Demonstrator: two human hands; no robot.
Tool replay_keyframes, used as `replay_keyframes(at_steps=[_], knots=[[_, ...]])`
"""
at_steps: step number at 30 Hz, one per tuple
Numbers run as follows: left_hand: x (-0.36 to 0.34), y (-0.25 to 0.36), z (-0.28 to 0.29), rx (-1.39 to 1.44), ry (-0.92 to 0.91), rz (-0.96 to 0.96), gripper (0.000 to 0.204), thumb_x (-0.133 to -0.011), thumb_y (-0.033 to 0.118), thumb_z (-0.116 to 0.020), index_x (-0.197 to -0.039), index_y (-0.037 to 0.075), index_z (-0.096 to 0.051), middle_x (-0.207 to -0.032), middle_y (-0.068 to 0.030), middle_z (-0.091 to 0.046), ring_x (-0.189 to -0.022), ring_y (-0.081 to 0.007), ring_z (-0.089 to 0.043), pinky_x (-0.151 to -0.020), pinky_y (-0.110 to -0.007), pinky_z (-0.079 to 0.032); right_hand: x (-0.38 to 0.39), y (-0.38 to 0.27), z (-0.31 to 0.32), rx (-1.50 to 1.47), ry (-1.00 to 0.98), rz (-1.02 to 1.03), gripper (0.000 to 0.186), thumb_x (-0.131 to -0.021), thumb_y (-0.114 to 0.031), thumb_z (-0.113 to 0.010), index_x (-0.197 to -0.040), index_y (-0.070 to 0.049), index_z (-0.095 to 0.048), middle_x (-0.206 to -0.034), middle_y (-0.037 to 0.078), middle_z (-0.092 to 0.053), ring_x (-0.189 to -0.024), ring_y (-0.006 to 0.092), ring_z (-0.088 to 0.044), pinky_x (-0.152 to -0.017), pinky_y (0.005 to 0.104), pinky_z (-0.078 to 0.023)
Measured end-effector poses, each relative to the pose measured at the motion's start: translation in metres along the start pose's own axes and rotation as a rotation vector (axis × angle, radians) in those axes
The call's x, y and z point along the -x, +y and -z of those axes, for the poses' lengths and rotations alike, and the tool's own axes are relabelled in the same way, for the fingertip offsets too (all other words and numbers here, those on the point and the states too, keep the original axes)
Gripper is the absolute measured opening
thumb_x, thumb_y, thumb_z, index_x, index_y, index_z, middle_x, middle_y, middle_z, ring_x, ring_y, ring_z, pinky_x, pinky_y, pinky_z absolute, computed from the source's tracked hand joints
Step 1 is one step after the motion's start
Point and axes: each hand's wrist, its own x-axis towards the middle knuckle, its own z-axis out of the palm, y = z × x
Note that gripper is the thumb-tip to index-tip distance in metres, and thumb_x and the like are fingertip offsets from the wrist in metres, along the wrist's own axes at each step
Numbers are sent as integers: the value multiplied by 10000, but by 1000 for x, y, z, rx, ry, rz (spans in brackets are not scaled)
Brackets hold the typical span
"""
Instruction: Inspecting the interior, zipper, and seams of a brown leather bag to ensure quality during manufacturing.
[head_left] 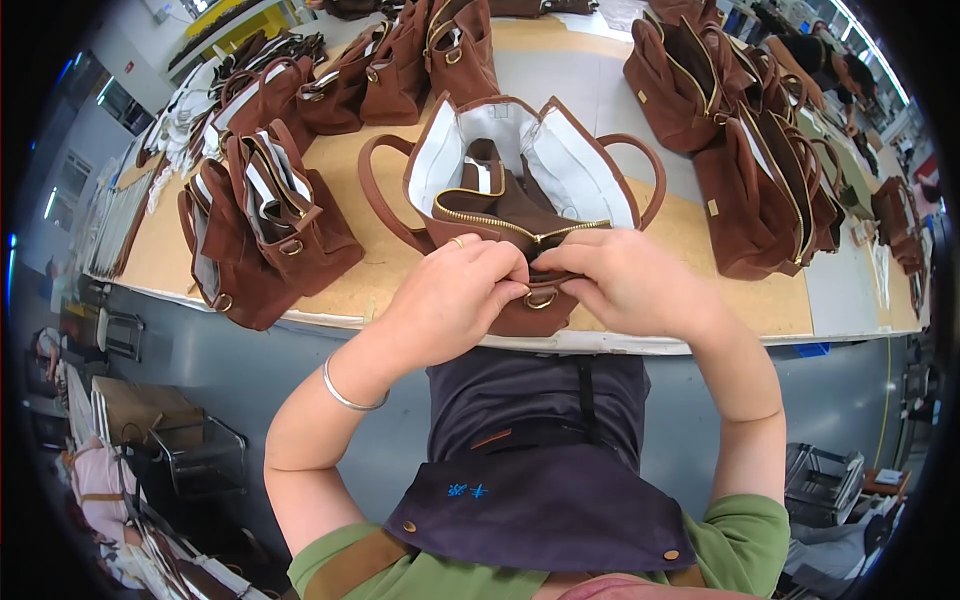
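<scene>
A brown handbag (535, 318) stands at the table's front edge, spread wide so its white lining (562, 150) shows. Its two looped handles stick out to the left and right. A gold zipper (490, 219) runs along the dark brown inner part in the bag's mouth. My left hand (463, 285) pinches the near rim just left of the middle. Opposite it, my right hand (625, 280) grips the same rim, its fingers bent close to the zipper. A gold ring (541, 299) hangs on the bag's side between my hands. The fingertips partly hide the rim.
More brown handbags stand at the left (275, 240), along the back (395, 75) and at the right (750, 200) of the table (345, 200). Other people work at the far right and lower left. Metal-framed chairs (205, 450) stand on the floor.
</scene>
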Motion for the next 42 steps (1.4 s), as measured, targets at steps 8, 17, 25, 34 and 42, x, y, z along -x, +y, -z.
replay_keyframes(at_steps=[8,17,25,34,42], knots=[[0,0,0,133,72,5,132,-847,88,-700,-946,47,-622,-825,-103,-639,-812,-311,-592,-747,-410,-492,-3,4,9,-173,-155,-48,233,-780,-12,-594,-985,18,-699,-836,142,-652,-763,284,-680,-694,380,-540],[1,-5,-1,16,53,-86,98,-844,104,-711,-919,52,-672,-793,-104,-634,-782,-300,-592,-718,-409,-492,-5,10,10,-336,-199,-77,138,-875,4,-567,-952,50,-672,-826,130,-661,-674,203,-713,-634,329,-547],[0,2,-2,110,26,22,64,-831,75,-702,-868,41,-663,-801,-108,-654,-787,-305,-592,-727,-404,-488,-3,12,8,-393,-190,-86,115,-883,15,-569,-940,54,-661,-830,126,-656,-667,191,-711,-605,316,-541],[0,7,-5,175,33,54,47,-843,78,-695,-841,47,-659,-761,-93,-626,-773,-295,-570,-723,-388,-466,-7,14,3,-470,-201,-192,95,-878,-41,-603,-872,13,-680,-783,112,-645,-671,217,-694,-622,340,-531],[4,8,-10,126,49,24,55,-848,70,-697,-895,52,-675,-786,-84,-620,-765,-286,-557,-716,-386,-457,2,12,-2,-263,-29,20,129,-859,-151,-686,-849,-22,-686,-782,124,-634,-778,313,-639,-695,387,-505]])
